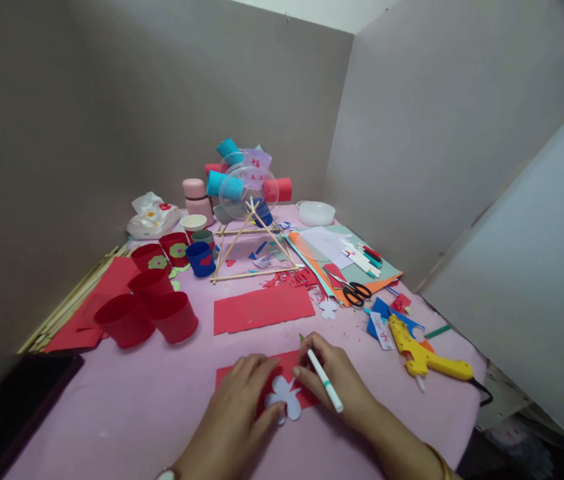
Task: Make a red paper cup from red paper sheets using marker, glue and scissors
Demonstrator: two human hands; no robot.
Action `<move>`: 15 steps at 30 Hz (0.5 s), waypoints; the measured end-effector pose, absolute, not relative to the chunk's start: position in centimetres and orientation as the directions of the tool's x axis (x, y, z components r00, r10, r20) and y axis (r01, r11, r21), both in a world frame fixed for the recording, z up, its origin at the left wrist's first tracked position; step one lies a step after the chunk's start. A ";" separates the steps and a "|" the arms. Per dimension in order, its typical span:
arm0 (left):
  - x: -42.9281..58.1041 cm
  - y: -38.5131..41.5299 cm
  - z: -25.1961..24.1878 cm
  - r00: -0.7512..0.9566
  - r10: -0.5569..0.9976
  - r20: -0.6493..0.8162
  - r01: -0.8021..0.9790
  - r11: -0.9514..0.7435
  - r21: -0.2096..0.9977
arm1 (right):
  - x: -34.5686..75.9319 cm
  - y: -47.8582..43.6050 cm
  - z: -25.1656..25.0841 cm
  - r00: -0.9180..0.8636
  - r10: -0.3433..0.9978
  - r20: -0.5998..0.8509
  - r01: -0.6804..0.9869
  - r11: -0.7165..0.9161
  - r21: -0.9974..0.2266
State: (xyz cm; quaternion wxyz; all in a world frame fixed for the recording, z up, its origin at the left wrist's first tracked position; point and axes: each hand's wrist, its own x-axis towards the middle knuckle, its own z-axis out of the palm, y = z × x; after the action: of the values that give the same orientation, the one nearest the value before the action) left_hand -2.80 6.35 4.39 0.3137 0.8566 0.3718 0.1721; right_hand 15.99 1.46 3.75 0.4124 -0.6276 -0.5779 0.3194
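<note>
While your left hand [239, 400] lies palm down with its fingers lightly spread, its thumb meets the left edge of a pale butterfly-shaped cutout [285, 395], which rests on a red sheet [289, 363] right in front of you. Your right hand [335, 377], just right of the cutout, pinches a white marker [331, 390] with a green band between thumb and fingers, its green end pointing beyond the cutout. Past the cutout you have another red sheet [265, 308], and farther behind it a stick frame [255, 273] carrying a clear wheel with blue and red cups. Well left of the cutout stand 3 plain red cups [125, 320], with 2 flower-trimmed red cups [179, 249] beyond. Beyond and right of the cutout you see a smaller pale cutout [329, 308], black-handled scissors [355, 293] and a bunch of markers [359, 257]; a yellow glue gun [427, 360] lies well to its right.
</note>
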 end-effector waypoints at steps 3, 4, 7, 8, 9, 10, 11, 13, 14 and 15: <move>-1.9 5.6 4.5 0.676 0.736 0.015 0.535 -0.505 0.678 | 16.0 0.5 3.5 0.048 0.997 0.055 0.530 0.021 -0.847; -1.8 5.5 4.5 0.661 0.750 0.010 0.523 -0.470 0.711 | 16.0 0.2 3.4 0.046 0.998 0.051 0.542 0.018 -0.840; -1.9 5.7 4.6 0.606 0.795 -0.002 0.455 -0.345 0.821 | 15.9 -0.2 3.2 0.072 0.996 0.046 0.518 0.002 -0.855; -2.1 5.9 4.5 0.590 0.808 -0.013 0.437 -0.305 0.846 | 15.9 -0.2 3.1 0.091 0.995 0.049 0.482 -0.001 -0.876; -2.2 6.0 4.5 0.577 0.816 -0.028 0.423 -0.269 0.865 | 15.8 -0.2 3.1 0.112 0.992 0.054 0.427 0.002 -0.904; -2.3 6.2 4.4 0.569 0.821 -0.044 0.408 -0.235 0.882 | 15.7 -0.1 3.1 0.124 0.990 0.060 0.353 0.013 -0.935; -2.3 6.3 4.3 0.561 0.825 -0.062 0.386 -0.195 0.902 | 15.6 0.0 3.2 0.126 0.990 0.061 0.266 0.026 -0.964; -2.2 6.4 4.1 0.549 0.830 -0.095 0.335 -0.115 0.935 | 15.3 0.2 3.2 0.112 0.993 0.041 0.085 0.032 -0.996; -2.1 6.3 3.9 0.545 0.831 -0.109 0.309 -0.079 0.948 | 15.2 0.3 3.2 0.096 0.995 0.025 0.012 0.024 -1.000; -2.0 6.2 3.6 0.545 0.829 -0.124 0.287 -0.046 0.957 | 15.0 0.5 3.3 0.084 0.996 0.011 -0.042 0.014 -0.999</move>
State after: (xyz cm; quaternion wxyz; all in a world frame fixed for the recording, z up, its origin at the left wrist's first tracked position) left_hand -1.96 6.18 3.64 0.5559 0.6808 0.4098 0.2439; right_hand 15.01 0.47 3.26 0.5340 -0.5066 -0.4711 0.4861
